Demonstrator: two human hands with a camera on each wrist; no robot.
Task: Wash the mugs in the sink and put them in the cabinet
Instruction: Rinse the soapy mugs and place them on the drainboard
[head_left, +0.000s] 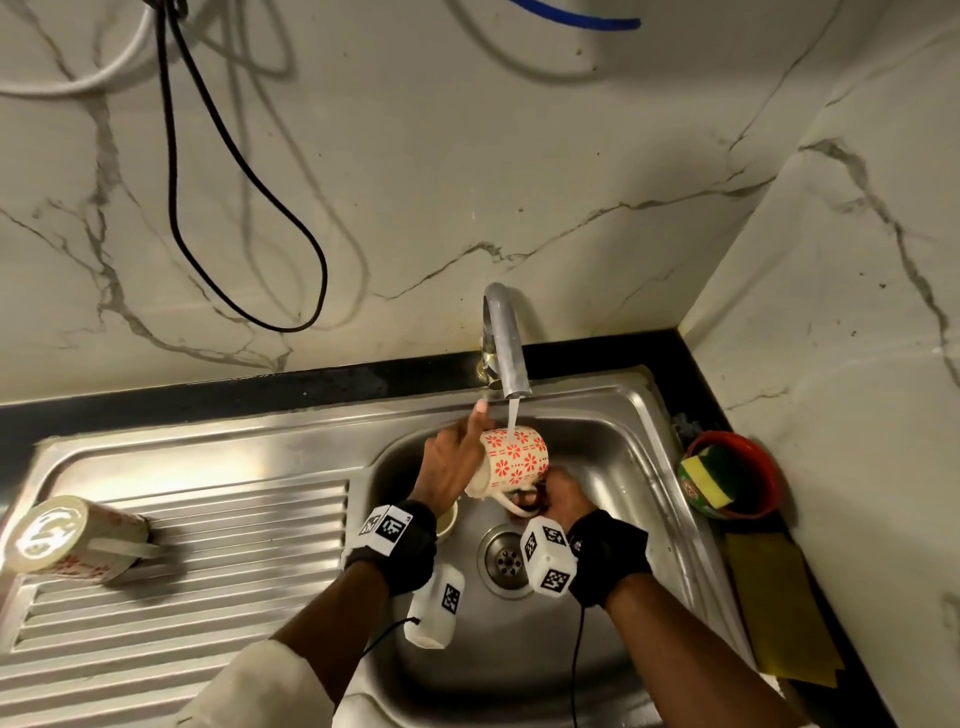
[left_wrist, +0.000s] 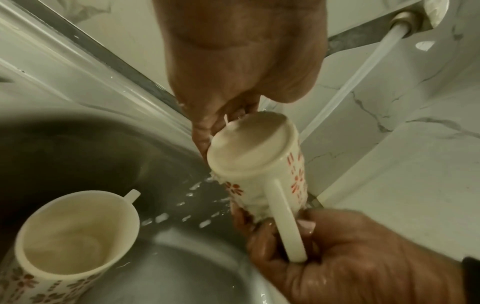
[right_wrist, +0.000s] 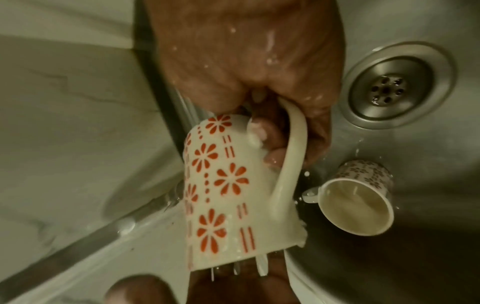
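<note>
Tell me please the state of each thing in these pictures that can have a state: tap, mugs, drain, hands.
Tap: running, water falls on the held mug.
Held mug: tipped on its side, wet.
Right hand: grips the held mug's handle.
Left hand: at the held mug's bottom end, grip unclear.
Second mug: upright in the sink.
Third mug: lying on the draining board.
Drain: open, unplugged.
</note>
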